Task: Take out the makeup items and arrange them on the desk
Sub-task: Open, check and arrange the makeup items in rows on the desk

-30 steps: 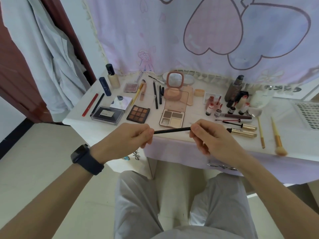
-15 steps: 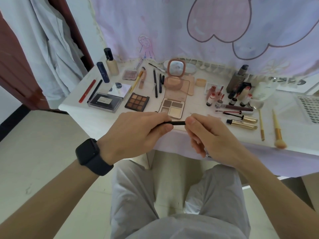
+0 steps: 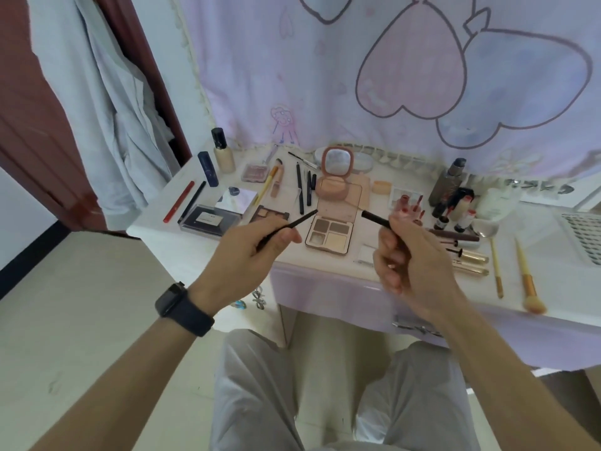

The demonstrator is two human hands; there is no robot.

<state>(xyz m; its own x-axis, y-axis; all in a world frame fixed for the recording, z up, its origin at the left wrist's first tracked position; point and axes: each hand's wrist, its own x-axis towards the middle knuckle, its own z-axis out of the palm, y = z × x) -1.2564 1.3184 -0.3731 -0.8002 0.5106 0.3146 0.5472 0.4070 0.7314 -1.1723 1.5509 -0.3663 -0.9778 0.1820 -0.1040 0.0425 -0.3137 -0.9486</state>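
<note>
Ok, head view: left hand [image 3: 247,252] is curled round the thin black liner pen [image 3: 300,220], pinched between thumb and fingers, pointed tip aimed up-right over the front of the desk [image 3: 195,252]. Right hand [image 3: 413,265] has its fingers curled and grips the black cap [image 3: 375,219], which pokes out up-left above the thumb. Pen and cap are apart with a clear gap, both in the air above the four-pan palette [image 3: 330,234]. Other makeup is laid out on the desk: pink compact mirror [image 3: 336,172] open behind the palette, foundation bottle [image 3: 222,151] upright far left, gold mascara tubes [image 3: 471,257] and a gold-ferruled brush [image 3: 527,278] right. Black watch [image 3: 182,307] on left wrist.
</note>
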